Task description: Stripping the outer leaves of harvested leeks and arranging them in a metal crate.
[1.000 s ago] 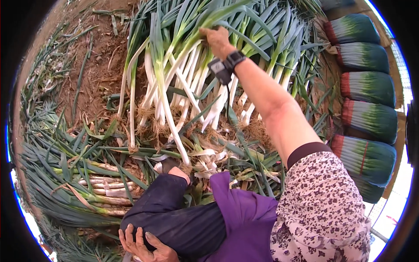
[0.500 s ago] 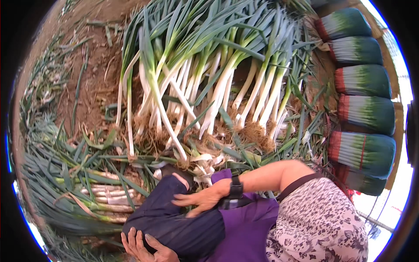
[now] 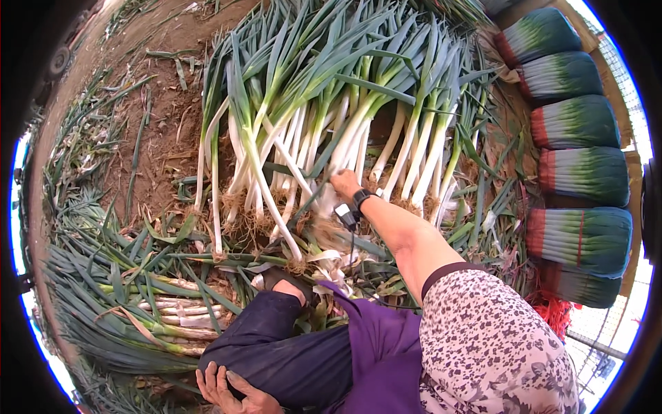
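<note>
My right hand (image 3: 345, 183) is closed around the white stalk of a long green onion (image 3: 355, 141) in the middle of the heap. The lower end of that stalk, near the roots, is blurred. A black watch-like band (image 3: 361, 198) is on my right wrist, and just below it is a small black-and-white device (image 3: 346, 217) with a cord. My left hand (image 3: 238, 395) lies over my bent knee, fingers apart and holding nothing. Around the right hand, many more green onions (image 3: 431, 148) lie with leaves pointing away and hairy roots toward me.
Stacked bundles of trimmed onions (image 3: 583, 238) line the right side. Another pile of onions (image 3: 186, 321) lies at the lower left. Loose leaves and peelings (image 3: 338, 265) cover the ground near my shoe (image 3: 289, 284). Red string (image 3: 555, 317) sits beside the bundles.
My right hand has moved from my lap forward to the heap and closed on an onion stalk. The left hand stays on the knee.
</note>
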Available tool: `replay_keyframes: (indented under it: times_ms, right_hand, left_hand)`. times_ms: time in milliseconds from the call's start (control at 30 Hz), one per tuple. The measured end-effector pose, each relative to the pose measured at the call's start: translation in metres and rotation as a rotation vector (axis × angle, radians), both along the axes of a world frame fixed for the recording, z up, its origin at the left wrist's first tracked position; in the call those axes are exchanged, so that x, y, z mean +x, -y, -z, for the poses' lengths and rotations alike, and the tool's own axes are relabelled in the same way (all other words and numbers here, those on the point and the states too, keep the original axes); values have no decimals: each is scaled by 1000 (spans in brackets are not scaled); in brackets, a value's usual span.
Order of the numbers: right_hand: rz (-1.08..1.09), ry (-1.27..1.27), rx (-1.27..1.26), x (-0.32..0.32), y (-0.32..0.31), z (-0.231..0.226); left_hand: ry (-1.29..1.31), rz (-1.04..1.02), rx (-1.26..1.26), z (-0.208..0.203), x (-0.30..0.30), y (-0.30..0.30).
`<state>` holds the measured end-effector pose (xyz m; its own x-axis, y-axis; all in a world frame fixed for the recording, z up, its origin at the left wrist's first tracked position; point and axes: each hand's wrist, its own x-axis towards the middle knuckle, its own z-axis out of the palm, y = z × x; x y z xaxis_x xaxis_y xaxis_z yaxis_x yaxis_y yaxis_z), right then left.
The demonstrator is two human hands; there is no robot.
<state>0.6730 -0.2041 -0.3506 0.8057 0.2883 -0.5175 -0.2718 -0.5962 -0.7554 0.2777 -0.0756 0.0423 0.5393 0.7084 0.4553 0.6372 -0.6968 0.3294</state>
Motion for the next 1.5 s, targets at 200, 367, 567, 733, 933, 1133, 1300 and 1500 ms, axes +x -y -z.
replay_keyframes:
  times_ms: [200, 367, 567, 733, 933, 1133, 1300, 1500]
  right_hand:
    - [128, -564, 585, -37, -110, -114]
    - [248, -780, 633, -58, -72, -115]
    - [100, -944, 815, -101, -35, -163]
    - [33, -937, 844, -142, -29, -222]
    - [-173, -944, 799, -214, -26, -275]
    - [-171, -1135, 858, -225, -27, -268]
    - [245, -1248, 968, -176, -37, -229]
    - [337, -1126, 1098, -190, -76, -209]
  left_hand:
    - [5, -43, 32, -2, -24, -1]
    - [-123, -104, -53, 5, -44, 0]
    - [-392, -45, -223, -14, -17, -16]
    - [-219, 367, -511, -11, 24, -8]
    - [116, 519, -895, 11, 5, 5]
    - [241, 179, -928, -6, -41, -14]
    - [625, -136, -1080, -48, -83, -18]
    - [840, -408, -945, -61, -127, -40]
